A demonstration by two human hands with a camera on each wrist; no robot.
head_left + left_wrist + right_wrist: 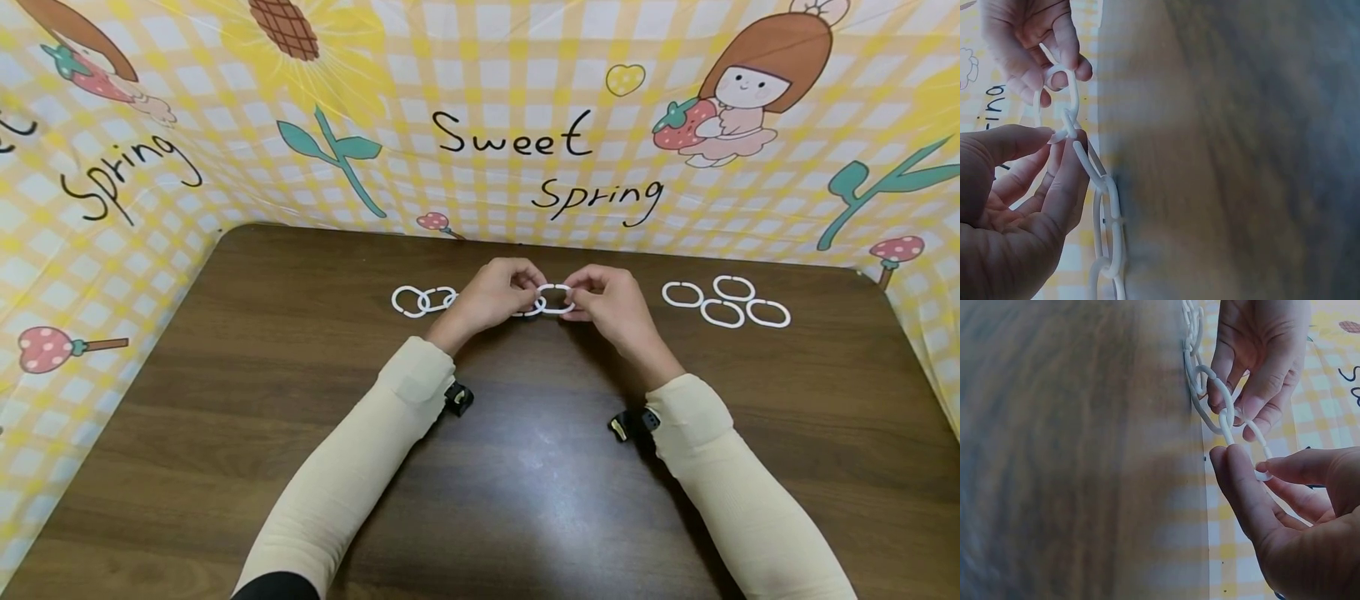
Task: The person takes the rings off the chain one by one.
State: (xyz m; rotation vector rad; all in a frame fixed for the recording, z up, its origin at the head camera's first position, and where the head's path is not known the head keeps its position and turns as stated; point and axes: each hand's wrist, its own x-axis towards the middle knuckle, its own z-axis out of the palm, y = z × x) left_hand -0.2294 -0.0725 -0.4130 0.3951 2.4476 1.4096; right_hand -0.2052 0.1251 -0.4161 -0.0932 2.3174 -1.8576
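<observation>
Between both hands, a white oval plastic chain link (556, 312) is held just above the table and hooked through the end of a white chain (424, 302). My left hand (495, 293) pinches the chain's end where the links join, thumb against fingertips, as the left wrist view shows. At the link's other end, my right hand (617, 307) grips it between thumb and fingers. The joined links (1114, 225) trail away to the left, partly hidden behind the left hand in the head view. A small gap shows in the held link's upper side.
Several loose white links (722, 325) lie flat to the right of the right hand. The brown wooden table (525, 500) meets a yellow checked cloth (495, 100) at its back edge. Small black cameras (459, 399) are strapped at both wrists.
</observation>
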